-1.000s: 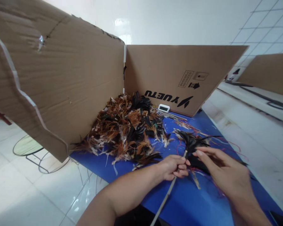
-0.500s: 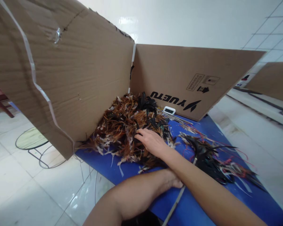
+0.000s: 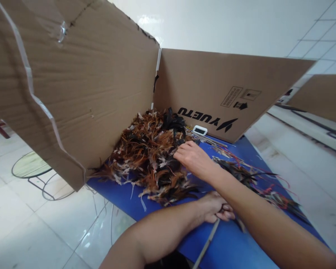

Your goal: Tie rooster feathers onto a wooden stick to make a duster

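Observation:
My left hand [image 3: 217,209] is wrapped round a thin stick [image 3: 207,246], low over the blue tabletop. The stick slants down toward the bottom edge of the view, and its upper end is hidden behind my right forearm. My right hand [image 3: 192,158] is at the right side of a heap of brown and black feathers [image 3: 148,149], palm down. Its fingers are curled together with the tips against dark feathers; whatever is between them is hidden. More long black feathers [image 3: 233,168] lie to the right, partly behind my right forearm.
Two cardboard panels [image 3: 112,86] [image 3: 240,78] wall off the table's left and back. A small white digital display [image 3: 199,130] stands at the back panel beside thin sticks [image 3: 217,141]. Pink strings [image 3: 280,181] lie at right. A round stool [image 3: 30,164] stands on the tiled floor.
My right hand has moved right and slightly up, from the middle of the feather heap to its right side. My left hand has shifted a little right and up, still round the stick.

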Action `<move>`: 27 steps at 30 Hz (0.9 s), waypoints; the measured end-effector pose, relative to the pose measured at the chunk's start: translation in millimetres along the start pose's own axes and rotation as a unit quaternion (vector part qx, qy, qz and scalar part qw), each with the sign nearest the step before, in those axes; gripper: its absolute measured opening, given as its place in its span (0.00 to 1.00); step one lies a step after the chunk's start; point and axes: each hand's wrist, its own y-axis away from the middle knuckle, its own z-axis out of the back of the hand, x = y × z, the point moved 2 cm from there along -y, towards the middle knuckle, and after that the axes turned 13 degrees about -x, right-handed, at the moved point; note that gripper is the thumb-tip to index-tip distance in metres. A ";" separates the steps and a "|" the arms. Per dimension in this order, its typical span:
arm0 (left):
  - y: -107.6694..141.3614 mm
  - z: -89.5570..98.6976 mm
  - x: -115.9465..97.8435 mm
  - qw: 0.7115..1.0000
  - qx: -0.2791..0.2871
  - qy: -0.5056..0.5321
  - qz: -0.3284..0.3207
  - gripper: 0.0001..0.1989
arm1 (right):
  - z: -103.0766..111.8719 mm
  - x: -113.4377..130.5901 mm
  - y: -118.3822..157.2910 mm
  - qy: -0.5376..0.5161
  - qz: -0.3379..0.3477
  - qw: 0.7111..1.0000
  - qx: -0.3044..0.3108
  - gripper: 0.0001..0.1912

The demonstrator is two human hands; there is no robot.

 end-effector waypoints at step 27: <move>19.4 0.6 -14.1 1.000 0.001 -0.016 -0.016 0.05 | 73.1 -13.3 217.1 -0.514 -0.676 0.436 -0.298 0.14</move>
